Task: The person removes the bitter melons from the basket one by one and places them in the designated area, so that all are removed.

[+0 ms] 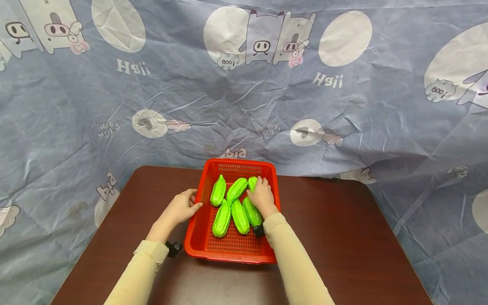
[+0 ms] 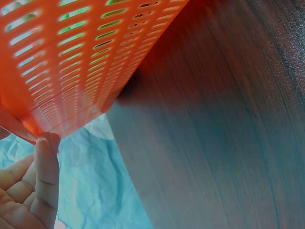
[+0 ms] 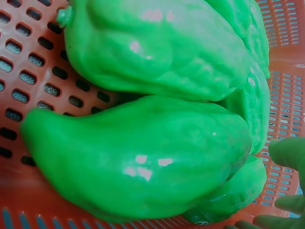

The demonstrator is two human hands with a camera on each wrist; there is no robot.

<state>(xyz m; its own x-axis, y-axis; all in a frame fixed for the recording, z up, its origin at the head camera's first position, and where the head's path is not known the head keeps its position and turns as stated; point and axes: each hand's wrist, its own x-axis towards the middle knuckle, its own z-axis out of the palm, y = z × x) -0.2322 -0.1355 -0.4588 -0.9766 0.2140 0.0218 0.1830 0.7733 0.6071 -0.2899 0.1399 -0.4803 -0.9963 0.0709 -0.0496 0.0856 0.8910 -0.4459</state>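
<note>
Several bright green, ridged bitter melons [image 1: 222, 218] lie in a red plastic basket [image 1: 232, 257] with slotted walls. My left hand [image 1: 182, 207] pinches the basket's left rim, thumb on top and fingers outside. In the left wrist view, the left hand's fingers [image 2: 46, 171] touch the rim from below. My right hand [image 1: 262, 197] reaches over the basket's right side, above a far-right bitter melon [image 1: 252, 183] that it partly covers. The right wrist view shows its fingers [image 3: 288, 151] spread beside the bitter melons, with nothing visibly gripped. A large bitter melon [image 3: 143, 157] fills the foreground there.
The basket stands on a dark reddish-brown table [image 1: 328, 228] near its far edge. Behind and around hangs a creased blue-grey cloth [image 1: 236, 97] printed with cartoon figures. A black strap device [image 1: 173, 249] sits at the left wrist, another [image 1: 259, 230] at the right.
</note>
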